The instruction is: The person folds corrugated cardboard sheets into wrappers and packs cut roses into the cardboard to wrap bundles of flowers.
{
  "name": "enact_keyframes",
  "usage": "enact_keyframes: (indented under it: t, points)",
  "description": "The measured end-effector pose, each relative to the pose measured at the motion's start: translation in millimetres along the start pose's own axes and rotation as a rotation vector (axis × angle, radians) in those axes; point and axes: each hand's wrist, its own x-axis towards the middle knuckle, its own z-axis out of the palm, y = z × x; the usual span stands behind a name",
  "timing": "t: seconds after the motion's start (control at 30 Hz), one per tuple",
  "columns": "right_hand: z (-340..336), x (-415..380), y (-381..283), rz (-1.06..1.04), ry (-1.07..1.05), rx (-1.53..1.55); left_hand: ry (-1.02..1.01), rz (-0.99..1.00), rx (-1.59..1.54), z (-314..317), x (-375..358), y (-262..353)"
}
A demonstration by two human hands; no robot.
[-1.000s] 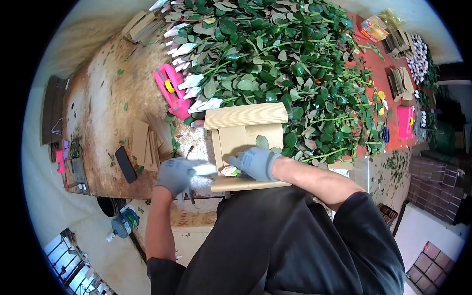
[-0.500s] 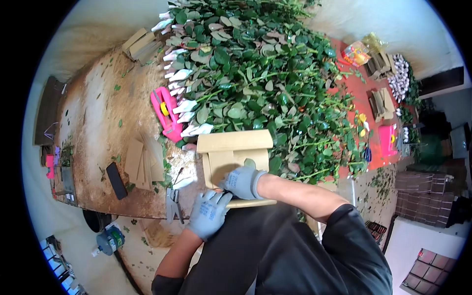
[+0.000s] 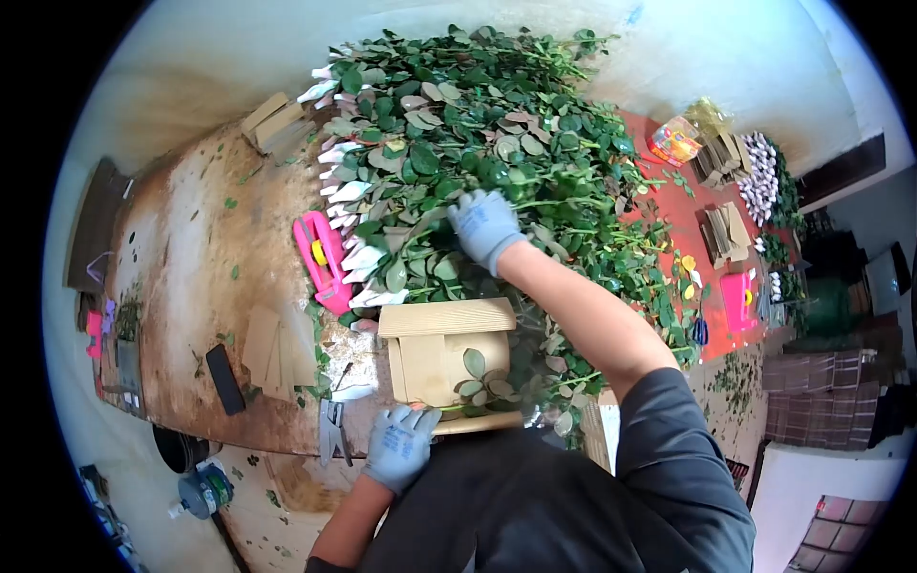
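Observation:
My gloved left hand (image 3: 399, 447) is at the near left edge of a folded cardboard piece (image 3: 420, 363). Its fingers close around the end of a leafy stem (image 3: 478, 409), which lies across the cardboard with its leaves to the right. My gloved right hand (image 3: 485, 227) reaches over a large heap of leafy cut stems (image 3: 535, 172). Its fingertips sink among the leaves, so their grip is hidden. White-wrapped flower heads (image 3: 351, 191) line the heap's left side.
A pink tape dispenser (image 3: 322, 263) lies left of the heap. Grey shears (image 3: 332, 432), a black phone (image 3: 225, 378) and flat cardboard pieces (image 3: 277, 353) are on the brown table (image 3: 181, 286). More folded cardboard (image 3: 726, 234) and another pink dispenser (image 3: 738, 301) rest on the red surface at right.
My right hand has left the cardboard and moved up and away onto the leafy heap. My left hand stays near the cardboard's edge. More of the leafy stem now shows across the cardboard.

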Motion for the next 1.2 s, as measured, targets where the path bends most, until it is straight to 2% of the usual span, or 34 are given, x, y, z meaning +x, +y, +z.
enact_keyframes:
  t: [0.07, 0.2, 0.27, 0.33, 0.47, 0.67, 0.87, 0.93, 1.1, 1.2]
  points:
    - [-20.9, -16.7, 10.6, 0.000, 0.196, -0.074, 0.010, -0.031, -0.012, -0.6, -2.4, 2.2]
    - [-74.3, -44.5, 41.0, 0.040, 0.423, -0.086, -0.008, -0.015, -0.018, 0.9, -2.5, 0.6]
    - [-97.0, -69.4, 47.3, 0.042, 0.581, 0.026, -0.001, -0.010, -0.014, 0.5, -3.6, 0.5]
    - [-98.2, -95.2, 43.5, 0.007, 0.633, 0.041, 0.016, -0.019, -0.054, 0.7, -4.6, 2.4]
    - [-72.3, -147.6, 16.0, 0.058, 0.253, 0.097, 0.007, -0.021, -0.048, 6.6, -6.0, 0.2]
    - [-43.5, -142.8, 21.7, 0.133, 0.225, 0.148, 0.007, -0.024, 0.003, -1.0, -4.4, 4.7]
    - [12.5, -89.5, 29.4, 0.005, 0.116, 0.144, 0.009, -0.063, -0.046, -1.9, -3.7, 7.4]
    - [25.7, -77.4, 30.0, -0.011, 0.002, 0.172, 0.035, -0.060, -0.038, 4.8, -5.2, 5.0]
    - [7.4, -73.5, 37.8, 0.000, -0.141, 0.175, 0.043, -0.075, -0.060, 4.9, -5.9, 5.0]
    - [7.2, -79.4, 50.0, -0.031, -0.092, 0.252, 0.036, -0.075, -0.063, 4.3, -4.9, 5.1]
